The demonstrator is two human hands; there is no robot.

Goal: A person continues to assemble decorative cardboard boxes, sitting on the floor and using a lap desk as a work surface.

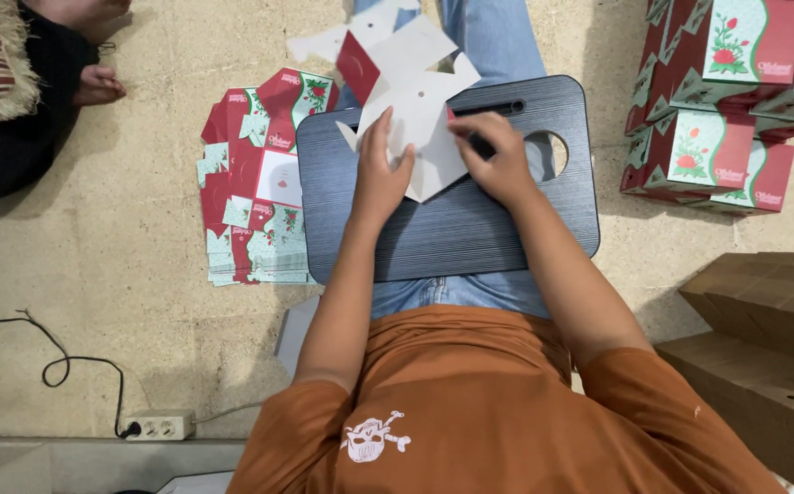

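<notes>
Left hand [380, 178] presses flat, grip open, on the carton blank [420, 110] (white side up); right hand [497, 160] pinches its edge.

My lap tray [470, 229] had bare room toward me. A pile of flat cartons [255, 183] crowded its left edge, stacked boxes [717, 110] blocked the right, and brown cardboard [772, 338] hemmed my right elbow.

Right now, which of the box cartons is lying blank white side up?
The flat carton on the dark lap tray, under both hands; the others show red-and-green print.
</notes>
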